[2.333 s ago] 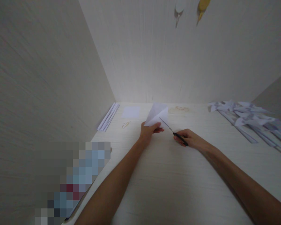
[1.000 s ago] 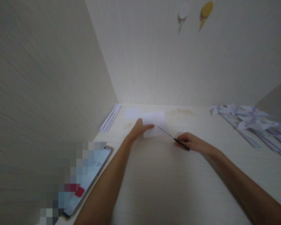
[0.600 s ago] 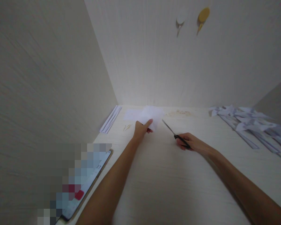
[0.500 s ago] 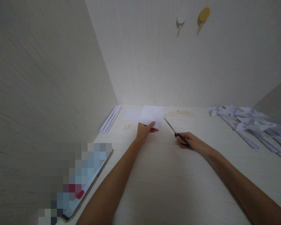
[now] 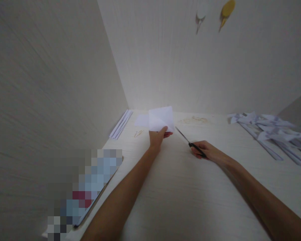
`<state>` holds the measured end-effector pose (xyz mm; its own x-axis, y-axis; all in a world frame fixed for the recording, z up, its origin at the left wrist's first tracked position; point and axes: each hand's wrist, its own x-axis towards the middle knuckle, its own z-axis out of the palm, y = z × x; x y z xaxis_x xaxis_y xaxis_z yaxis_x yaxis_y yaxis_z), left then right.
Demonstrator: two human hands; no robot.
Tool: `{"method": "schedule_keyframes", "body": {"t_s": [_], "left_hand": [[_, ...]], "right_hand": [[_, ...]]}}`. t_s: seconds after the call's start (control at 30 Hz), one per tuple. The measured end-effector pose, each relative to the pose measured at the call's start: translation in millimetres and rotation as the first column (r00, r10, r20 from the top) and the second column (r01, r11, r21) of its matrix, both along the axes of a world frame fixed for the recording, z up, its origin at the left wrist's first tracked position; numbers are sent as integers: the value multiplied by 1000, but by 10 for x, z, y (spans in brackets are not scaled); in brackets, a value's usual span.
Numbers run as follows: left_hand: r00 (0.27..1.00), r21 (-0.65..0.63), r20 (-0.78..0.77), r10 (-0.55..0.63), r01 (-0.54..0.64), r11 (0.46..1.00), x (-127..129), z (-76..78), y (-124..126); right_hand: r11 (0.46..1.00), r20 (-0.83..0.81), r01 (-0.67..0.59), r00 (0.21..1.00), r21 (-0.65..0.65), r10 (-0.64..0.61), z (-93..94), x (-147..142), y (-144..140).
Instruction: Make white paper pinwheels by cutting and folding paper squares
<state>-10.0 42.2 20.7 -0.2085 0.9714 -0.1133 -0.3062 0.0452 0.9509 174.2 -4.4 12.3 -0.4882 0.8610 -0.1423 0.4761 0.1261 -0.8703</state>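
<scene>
Left hand (image 5: 157, 138) pinched on white paper sheet (image 5: 162, 118), lifted off worktop (image 5: 190, 194) near back wall. Right hand (image 5: 206, 151) clamped on black-handled scissors (image 5: 190, 143), blades pointing toward sheet, just right of it, not touching.

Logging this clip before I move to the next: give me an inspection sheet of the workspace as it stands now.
Surface: pale wood-grain desk, walled on the left and at the back.
Job's things: white paper sheet, creased, lifted off the desk; black-handled scissors, blades pointing toward the sheet but apart from it.
Clutter: heap of paper strips far right; stacked folded papers by the left wall; small flat sheet; phone near left.
Grips: left hand pinches the sheet's lower edge; right hand holds the scissors.
Cables: nothing seen.
Surroundings: two wall hooks on the back wall.
</scene>
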Motion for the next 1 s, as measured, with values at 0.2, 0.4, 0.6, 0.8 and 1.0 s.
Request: {"method": "schedule_keyframes", "body": {"t_s": [0.2, 0.4, 0.6, 0.8, 1.0], "left_hand": [[999, 7, 36, 22, -23, 1000, 6, 9, 2], [999, 21, 49, 4, -5, 1000, 30, 14, -12], [998, 16, 62, 1, -2, 1000, 52, 32, -34], [998, 26, 65, -2, 1, 1000, 58, 49, -37], [997, 15, 69, -36, 35, 999, 76, 62, -69]], "right_hand": [[1000, 0, -6, 1000, -12, 6, 60, -32, -34], [1000, 13, -18, 1000, -9, 18, 28, -14, -13], [1000, 15, -14, 1000, -17, 14, 12, -11, -10], [1000, 10, -17, 1000, -13, 17, 12, -12, -9], [1000, 3, -7, 1000, -21, 7, -2, -9, -1]]}}
